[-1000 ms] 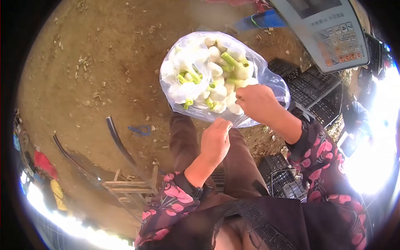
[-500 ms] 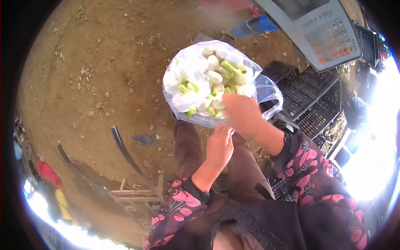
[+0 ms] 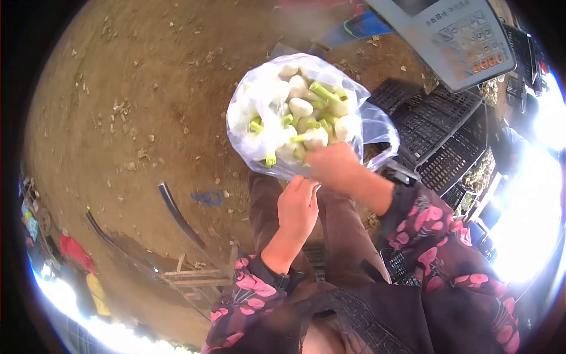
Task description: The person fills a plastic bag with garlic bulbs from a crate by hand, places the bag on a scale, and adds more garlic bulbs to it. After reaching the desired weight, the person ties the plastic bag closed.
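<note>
A clear plastic bag [image 3: 254, 152] full of white garlic bulbs [image 3: 300, 107] with cut green stems sits open in front of me, above my knees. At its near rim, my left hand [image 3: 298, 206] is closed in a pinch on the plastic. My right hand [image 3: 336, 168] lies just above the near right side of the bag, beside the nearest bulbs. Its fingers are curled and slightly blurred, the tips pointing down and left. Whatever they hold, if anything, is hidden under the hand.
A scale display with keypad [image 3: 471, 47] juts in at the upper right, near a blue post [image 3: 354, 30]. Black plastic crates [image 3: 436, 124] are stacked right of the bag. Curved metal bars [image 3: 183, 215] and a wooden frame [image 3: 200, 277] stand at left on the dirt floor [image 3: 147, 88].
My right hand has drawn back from over the bulbs toward the near rim. A bulb with its stem pointing left now shows where it was. My left hand has shifted slightly left.
</note>
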The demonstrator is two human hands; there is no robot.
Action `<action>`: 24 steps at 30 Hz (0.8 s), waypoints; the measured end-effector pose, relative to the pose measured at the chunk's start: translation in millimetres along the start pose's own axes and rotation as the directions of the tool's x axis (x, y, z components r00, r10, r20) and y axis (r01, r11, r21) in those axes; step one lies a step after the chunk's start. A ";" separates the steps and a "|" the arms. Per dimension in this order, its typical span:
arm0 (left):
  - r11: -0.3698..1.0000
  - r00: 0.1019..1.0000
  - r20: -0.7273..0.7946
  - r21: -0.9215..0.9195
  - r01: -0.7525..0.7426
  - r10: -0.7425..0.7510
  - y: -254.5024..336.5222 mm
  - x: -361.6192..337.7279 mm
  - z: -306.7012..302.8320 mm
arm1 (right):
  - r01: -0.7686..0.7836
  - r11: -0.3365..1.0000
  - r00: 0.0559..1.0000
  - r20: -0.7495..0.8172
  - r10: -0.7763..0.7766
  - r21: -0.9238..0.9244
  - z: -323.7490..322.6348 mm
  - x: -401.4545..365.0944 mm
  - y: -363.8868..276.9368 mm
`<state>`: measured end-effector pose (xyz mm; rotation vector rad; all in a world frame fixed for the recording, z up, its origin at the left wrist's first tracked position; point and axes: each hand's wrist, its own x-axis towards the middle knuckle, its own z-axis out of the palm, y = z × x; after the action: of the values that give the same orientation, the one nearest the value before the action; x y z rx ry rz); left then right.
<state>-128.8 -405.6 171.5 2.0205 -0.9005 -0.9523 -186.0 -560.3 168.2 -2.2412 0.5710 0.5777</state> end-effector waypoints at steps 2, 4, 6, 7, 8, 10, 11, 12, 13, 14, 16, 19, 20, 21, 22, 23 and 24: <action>0.998 1.000 0.030 -0.054 0.006 -0.004 2.3 2.2 -3.5 | 0.065 0.983 0.995 0.082 -0.051 -0.169 14.7 5.8 -0.1; 0.998 0.999 0.041 -0.063 -0.012 0.015 2.9 3.3 -7.8 | 0.066 0.980 0.998 -0.007 -0.068 -0.188 17.2 7.3 -3.3; 0.997 0.998 0.063 -0.071 -0.026 0.031 1.9 6.3 -8.9 | -0.176 0.983 0.982 -0.083 0.172 -0.053 15.4 4.5 -5.2; 0.995 0.997 0.067 -0.098 -0.036 0.043 2.2 8.8 -7.4 | -0.175 0.984 0.982 -0.085 0.170 -0.047 12.1 5.0 -5.1; 0.991 0.996 0.074 -0.125 -0.044 0.054 2.8 9.5 -7.1 | -0.293 0.946 0.943 -0.119 0.310 0.137 7.8 5.2 -5.3; 0.992 0.994 0.102 -0.120 -0.030 0.042 2.2 8.6 -5.3 | -0.389 0.862 0.885 -0.131 0.448 0.324 6.5 7.0 -8.7; 0.993 0.992 0.123 -0.120 -0.015 0.030 1.0 10.2 -5.1 | -0.432 0.834 0.846 -0.166 0.507 0.343 9.6 7.5 -11.9; 0.993 0.992 0.121 -0.116 -0.018 0.032 0.4 11.5 -6.5 | -0.474 0.802 0.802 -0.197 0.563 0.363 14.0 7.7 -15.2; 0.994 0.989 0.145 -0.108 -0.003 0.019 1.3 11.1 -7.5 | -0.454 0.823 0.816 -0.211 0.538 0.343 24.8 8.4 -15.8; 0.995 0.985 0.172 -0.100 0.008 0.009 2.7 10.6 -8.8 | -0.454 0.820 0.813 -0.214 0.541 0.348 32.1 6.7 -14.1; 0.987 0.990 0.128 -0.156 -0.044 0.064 1.8 11.8 -13.9 | -0.405 0.833 0.854 -0.169 0.492 0.377 34.5 7.2 -12.6; 0.989 0.998 -0.039 -0.141 -0.054 0.049 7.7 9.6 -45.4 | -0.334 0.833 0.898 -0.120 0.424 0.440 -4.8 -7.5 -13.2; 0.997 0.987 -0.158 -0.073 0.000 -0.012 7.0 10.2 -58.1 | -0.348 0.830 0.903 -0.082 0.421 0.436 -20.0 -10.4 -19.1; 0.997 0.988 -0.155 -0.072 0.003 -0.014 2.7 13.2 -64.4 | -0.359 0.807 0.878 -0.123 0.462 0.470 -26.2 -11.9 -21.9; 0.988 0.959 -0.247 -0.091 0.121 -0.140 -1.6 18.5 -69.7 | -0.364 0.802 0.877 -0.116 0.467 0.474 -24.1 -12.3 -27.2; 0.966 0.906 -0.336 -0.118 0.229 -0.256 -5.1 26.3 -73.3 | -0.258 0.855 0.888 -0.238 0.393 0.449 -21.8 -9.2 -34.6; 0.968 0.909 -0.333 -0.114 0.223 -0.249 -8.3 37.8 -75.0 | -0.150 0.901 0.880 -0.361 0.310 0.408 -21.2 -3.1 -41.5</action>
<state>-46.0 -409.3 187.5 2.1759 -0.4304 -0.7080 -160.6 -549.4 205.8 -1.9432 1.0887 0.0766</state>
